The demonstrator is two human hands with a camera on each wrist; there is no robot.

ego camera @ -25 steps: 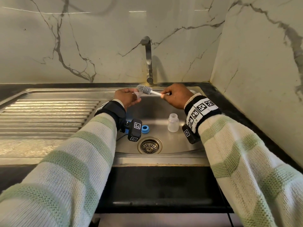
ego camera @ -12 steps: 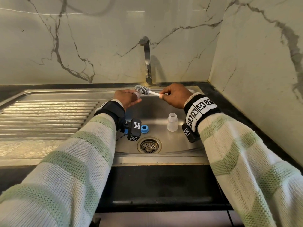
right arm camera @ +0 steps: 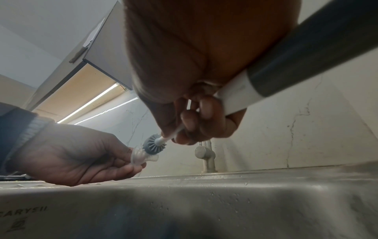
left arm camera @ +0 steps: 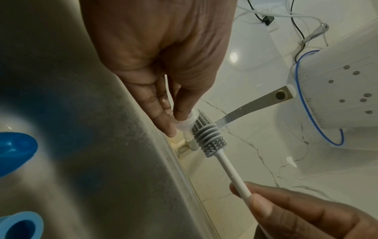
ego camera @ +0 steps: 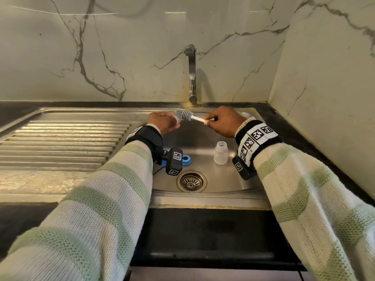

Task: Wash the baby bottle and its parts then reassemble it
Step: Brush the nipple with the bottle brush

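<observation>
Steel sink (ego camera: 223, 185), frame centre: clear bottle (ego camera: 220, 152) upright right of the drain (ego camera: 191, 181), blue ring (ego camera: 186, 160) left of it, partly behind the left wrist camera. Faucet (ego camera: 191, 74) behind the hands. Left hand (ego camera: 163, 122) grip pinches the clear nipple (left arm camera: 187, 123) between thumb and fingertips. Right hand (ego camera: 222, 121) grip pinches the bottle brush (ego camera: 185, 115) by its white handle, grey head touching the nipple. Both hands raised over the basin's back edge.

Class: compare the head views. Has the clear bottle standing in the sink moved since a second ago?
No. The bottle stands upright just right of the drain, as before.
</observation>
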